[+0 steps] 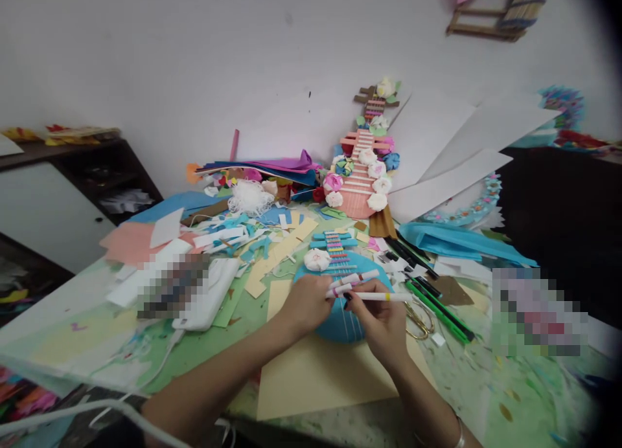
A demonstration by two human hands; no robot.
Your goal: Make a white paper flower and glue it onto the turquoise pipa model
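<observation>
My left hand [308,303] is closed on slim white pens with coloured bands; the pen with the purple band [339,292] shows just past its fingers. My right hand [383,328] pinches a white pen with a yellow band [401,297], which points right. Another white pen with a brownish band [367,276] slants up between the hands; which hand grips it I cannot tell. Beneath both hands lies a blue guitar-shaped paper craft [337,331] with pale strings, coloured strips on its neck and a white paper rose [317,260]. It rests on a cream sheet [311,386].
A pink guitar-shaped craft with paper flowers [357,199] leans on the wall. Gold-handled scissors [422,331] and a green cutter [447,315] lie to the right. A white power bank [208,299] with a cable is at left. Paper scraps [286,247] and white string [250,197] cover the back.
</observation>
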